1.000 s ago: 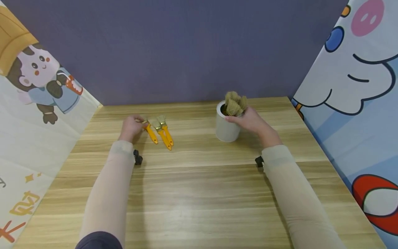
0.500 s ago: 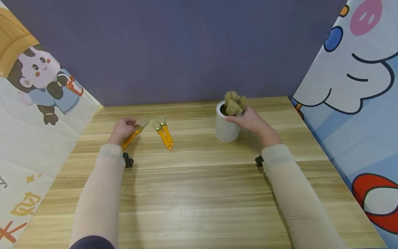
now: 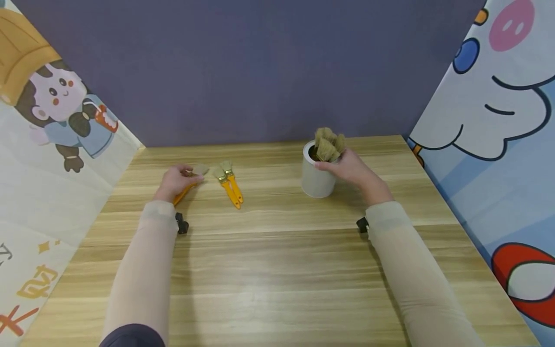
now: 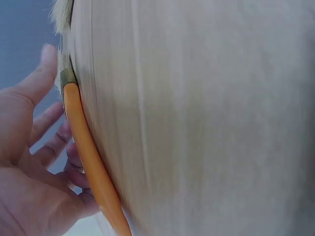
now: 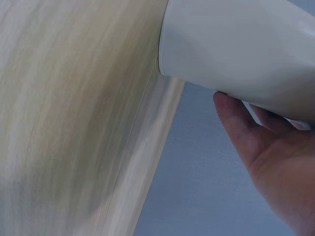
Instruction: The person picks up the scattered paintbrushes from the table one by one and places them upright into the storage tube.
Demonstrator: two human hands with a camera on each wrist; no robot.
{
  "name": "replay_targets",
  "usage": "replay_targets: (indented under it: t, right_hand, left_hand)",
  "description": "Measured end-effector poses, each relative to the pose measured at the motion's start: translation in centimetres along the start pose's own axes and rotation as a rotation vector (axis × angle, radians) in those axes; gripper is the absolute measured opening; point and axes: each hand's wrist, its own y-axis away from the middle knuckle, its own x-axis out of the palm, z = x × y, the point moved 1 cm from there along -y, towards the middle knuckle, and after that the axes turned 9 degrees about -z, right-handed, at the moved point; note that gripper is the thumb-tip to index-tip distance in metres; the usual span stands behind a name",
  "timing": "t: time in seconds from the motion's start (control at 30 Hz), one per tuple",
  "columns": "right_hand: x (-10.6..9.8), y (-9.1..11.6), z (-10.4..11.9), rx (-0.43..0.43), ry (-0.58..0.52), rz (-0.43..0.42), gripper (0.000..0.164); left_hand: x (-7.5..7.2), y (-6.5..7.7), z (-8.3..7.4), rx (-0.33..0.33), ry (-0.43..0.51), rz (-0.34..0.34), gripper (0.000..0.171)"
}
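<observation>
My left hand point(image 3: 174, 183) is at a paintbrush with an orange handle point(image 4: 88, 142), which lies slanted on the table at the left. In the left wrist view the thumb stands apart from the handle and the loosely bent fingers are just behind it. From above, the hand covers part of this brush, leaving its pale bristles point(image 3: 200, 169) showing. My right hand point(image 3: 353, 171) grips a white cylindrical pot point(image 3: 317, 180), thumb near the rim and fingers along the far side. Several brushes stand in it, bristles up point(image 3: 328, 147).
Two more paintbrushes point(image 3: 231, 187) lie side by side on the wooden table point(image 3: 269, 270), between the left hand and the pot. A dark blue-grey panel point(image 3: 269, 72) rises behind the table's back edge. Printed cartoon sheets flank both sides.
The left hand has drawn one brush left, away from the other two, and its handle now slants toward the left forearm. The right hand and pot have stayed put.
</observation>
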Motion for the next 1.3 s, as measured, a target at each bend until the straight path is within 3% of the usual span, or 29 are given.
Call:
replay_targets:
  t: [0.27, 0.5, 0.73, 1.07, 1.2, 1.3]
  right_hand:
    - [0.0, 0.0, -0.1, -0.030, -0.020, -0.007, 0.113]
    - [0.0, -0.1, -0.1, -0.019, -0.013, -0.013, 0.114]
    - [-0.2, 0.1, -0.3, 0.018, -0.006, -0.015, 0.119]
    - [-0.6, 0.4, -0.7, -0.002, 0.038, -0.013, 0.117]
    - [-0.5, 0.2, -0.6, -0.023, 0.041, -0.013, 0.116]
    - [-0.4, 0.1, -0.7, -0.026, 0.041, -0.009, 0.117]
  left_hand:
    - [0.2, 0.3, -0.8, -0.043, -0.040, 0.027, 0.078]
    - [0.0, 0.4, -0.9, -0.075, -0.084, -0.003, 0.072]
    - [0.2, 0.5, -1.2, -0.081, -0.069, -0.004, 0.072]
    - [0.5, 0.2, -1.5, -0.110, -0.077, -0.069, 0.066]
    - [0.1, -0.2, -1.5, -0.115, -0.078, -0.048, 0.067]
    - [-0.5, -0.5, -2.3, -0.124, -0.024, -0.022, 0.066]
